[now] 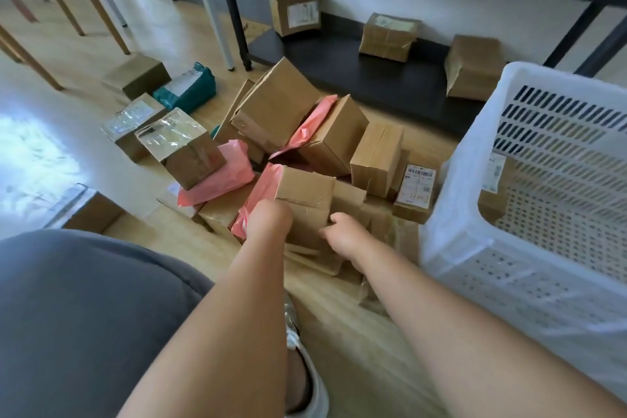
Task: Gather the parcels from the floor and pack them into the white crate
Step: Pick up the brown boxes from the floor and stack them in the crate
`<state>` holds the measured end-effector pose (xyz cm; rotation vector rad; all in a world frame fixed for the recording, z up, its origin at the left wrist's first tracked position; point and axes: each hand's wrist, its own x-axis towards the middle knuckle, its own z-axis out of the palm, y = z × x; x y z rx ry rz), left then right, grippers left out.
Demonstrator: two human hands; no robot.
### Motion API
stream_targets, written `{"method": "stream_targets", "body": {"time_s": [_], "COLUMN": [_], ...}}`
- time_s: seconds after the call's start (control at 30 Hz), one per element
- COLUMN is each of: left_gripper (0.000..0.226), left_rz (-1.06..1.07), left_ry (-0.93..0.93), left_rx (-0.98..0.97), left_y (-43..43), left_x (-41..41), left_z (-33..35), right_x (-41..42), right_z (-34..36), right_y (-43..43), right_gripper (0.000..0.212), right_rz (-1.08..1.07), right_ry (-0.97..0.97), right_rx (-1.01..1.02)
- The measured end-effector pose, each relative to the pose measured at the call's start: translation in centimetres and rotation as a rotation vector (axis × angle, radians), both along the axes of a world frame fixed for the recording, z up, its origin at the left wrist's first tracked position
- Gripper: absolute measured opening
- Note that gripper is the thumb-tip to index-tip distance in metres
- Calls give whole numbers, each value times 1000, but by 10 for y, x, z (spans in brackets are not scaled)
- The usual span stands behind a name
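Observation:
A small brown cardboard box [305, 188] sits at the near edge of a heap of parcels on the wood floor. My left hand [268, 221] grips its left side, against a pink mailer bag [260, 187]; the fingers are hidden behind the box. My right hand [346, 235] holds the box's right side with curled fingers. The white crate [456, 248] stands on the floor at the right, tilted toward me. It holds a brown labelled parcel [492, 201]. Several more boxes [278, 102] and another pink mailer [222, 176] lie in the heap.
A teal mailer [190, 86] and taped boxes [176, 142] lie to the left. A dark low shelf [373, 76] behind the heap carries three boxes. Wooden and metal table legs [234, 10] stand at the back left. My grey-clad knee [84, 316] fills the lower left.

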<state>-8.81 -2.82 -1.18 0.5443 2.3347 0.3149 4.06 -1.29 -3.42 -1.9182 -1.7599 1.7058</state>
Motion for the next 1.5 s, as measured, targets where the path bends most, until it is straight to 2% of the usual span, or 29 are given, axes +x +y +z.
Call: {"method": "stream_targets", "body": {"time_s": [0.07,0.17,0.23,0.27,0.3,0.37,0.47,0.5,0.57,0.6,0.63,0.77,0.87,0.93,1.1,1.23,1.37,1.5], "left_gripper": [49,51,38,23,18,23,9,10,65,81,83,36,41,32,39,39,56,46], "left_rz": [42,160,219,222,208,158,167,159,75,61,47,31,19,16,23,-28,29,85], "left_ry": [-56,-112,-193,-289,-372,-446,-634,-641,-562,-545,-519,-488,-519,-544,-557,-490,-576,-555], "left_rx": [2,84,194,257,334,428,470,483,482,476,474,504,557,592,652,591,363,464], "left_y": [1,7,10,10,10,10,5,4,5,4,4,2,0,-3,-8,-13,-17,-16], "left_x": [4,1,5,10,17,25,35,38,41,42,44,52,60,66,68,68,67,68], "left_z": [5,11,18,26,31,35,47,49,46,43,42,50,45,45,37,38,35,30], "right_x": [0,9,19,25,32,47,68,74,83,86,88,95,96,96,99,98,99,100], "right_z": [-1,-2,10,18,25,35,46,49,52,52,54,62,66,65,50,44,43,49], "right_y": [-2,6,12,14,17,21,24,23,22,20,19,11,9,8,6,8,6,1], "right_gripper": [37,36,39,42,46,57,61,60,56,54,51,38,42,52,41,40,33,41], "right_rz": [-24,-83,-135,-162,-189,-238,-277,-278,-266,-250,-235,-208,-188,-209,-234,-325,-382,-282], "right_ry": [-8,24,50,64,79,105,180,192,173,154,146,171,137,133,150,188,221,90], "right_rx": [-16,2,33,45,63,99,99,101,133,152,164,183,218,185,172,122,95,279]}}
